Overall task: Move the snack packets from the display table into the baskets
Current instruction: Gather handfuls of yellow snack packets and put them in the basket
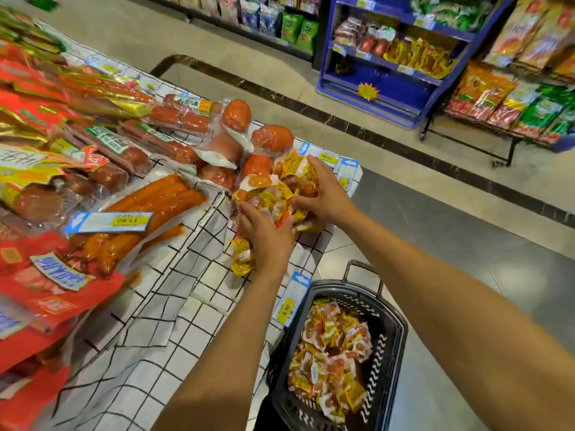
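A heap of small yellow snack packets (273, 197) lies at the near right corner of the display table (174, 306), which is covered by a white grid-pattern cloth. My left hand (264, 234) grips a bunch of these packets from the near side, and a few yellow packets (241, 259) hang below it. My right hand (323, 191) curls over the heap from the right and holds packets too. On the floor beside the table stands a black plastic basket (392, 340), partly filled with the same yellow packets (333, 353).
Vacuum-packed sausages (155, 200) and round hams (236, 115) crowd the table to the left of the heap. Price tags (289, 303) hang on the table edge. A blue shelf unit (389, 66) and a snack rack (513, 101) stand across the tiled aisle.
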